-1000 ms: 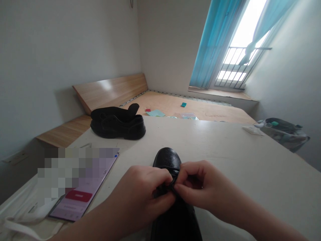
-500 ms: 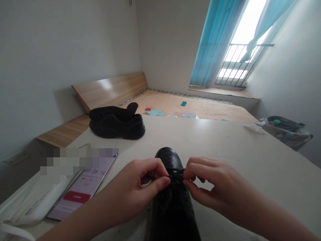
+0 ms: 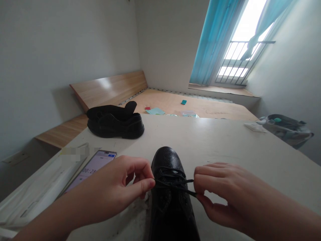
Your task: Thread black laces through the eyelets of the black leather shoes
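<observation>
A black leather shoe (image 3: pixel 168 159) stands on the white table, its toe pointing away from me. Thin black laces (image 3: pixel 184 190) cross over its tongue and stretch out to both sides. At the shoe's left edge, my left hand (image 3: pixel 134 187) pinches one lace between thumb and forefinger. My right hand (image 3: pixel 215 187), a little off the right edge, has closed fingers on the lace; two strands run to it from the middle of the shoe.
Another black shoe (image 3: pixel 115 129) lies at the table's far left. A lit phone (image 3: pixel 86 170) and a white object in clear plastic (image 3: pixel 42 190) are at the left. White tissue (image 3: pixel 255 127) sits at the far right edge, near a bag-lined bin (image 3: pixel 288 129).
Both hands have moved apart from the middle of the shoe, drawing the laces out sideways. More of the shoe's front shows, and my left forearm now covers more of the phone.
</observation>
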{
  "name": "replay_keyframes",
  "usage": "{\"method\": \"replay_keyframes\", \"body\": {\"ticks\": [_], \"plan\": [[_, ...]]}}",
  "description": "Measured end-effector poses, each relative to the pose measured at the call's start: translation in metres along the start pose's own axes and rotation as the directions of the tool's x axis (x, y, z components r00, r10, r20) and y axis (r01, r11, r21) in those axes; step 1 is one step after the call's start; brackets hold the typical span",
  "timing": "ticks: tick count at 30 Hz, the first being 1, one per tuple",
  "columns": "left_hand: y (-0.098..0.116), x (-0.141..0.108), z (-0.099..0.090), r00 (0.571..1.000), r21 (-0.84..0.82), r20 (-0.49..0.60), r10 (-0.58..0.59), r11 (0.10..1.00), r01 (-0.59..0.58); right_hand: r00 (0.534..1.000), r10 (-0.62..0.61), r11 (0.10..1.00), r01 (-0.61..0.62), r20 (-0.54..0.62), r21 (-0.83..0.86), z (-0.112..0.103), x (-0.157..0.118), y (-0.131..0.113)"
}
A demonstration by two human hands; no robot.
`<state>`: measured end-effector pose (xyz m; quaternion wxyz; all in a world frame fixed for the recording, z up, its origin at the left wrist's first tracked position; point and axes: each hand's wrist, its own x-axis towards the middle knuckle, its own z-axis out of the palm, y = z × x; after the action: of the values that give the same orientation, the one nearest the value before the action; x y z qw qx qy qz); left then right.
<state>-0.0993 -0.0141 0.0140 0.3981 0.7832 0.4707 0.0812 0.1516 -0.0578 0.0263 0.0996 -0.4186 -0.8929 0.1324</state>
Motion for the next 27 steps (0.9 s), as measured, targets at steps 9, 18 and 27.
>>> {"method": "replay_keyframes", "body": {"ticks": [9,18,27], "plan": [[0.000,-0.004,-0.003,1.000,0.089,-0.019,-0.013,0.996,0.015,0.998,0.018,1.000,-0.020,0.061,0.018,-0.003,-0.003,0.005],[-0.003,-0.004,-0.005,1.000,0.152,0.000,-0.007,0.988,0.007,0.997,0.024,0.998,-0.028,0.080,0.054,-0.005,-0.007,0.005],[-0.001,-0.005,-0.005,1.000,0.146,0.006,0.020,0.989,-0.020,0.982,0.119,0.982,-0.138,0.147,0.126,0.000,-0.011,0.001]]}}
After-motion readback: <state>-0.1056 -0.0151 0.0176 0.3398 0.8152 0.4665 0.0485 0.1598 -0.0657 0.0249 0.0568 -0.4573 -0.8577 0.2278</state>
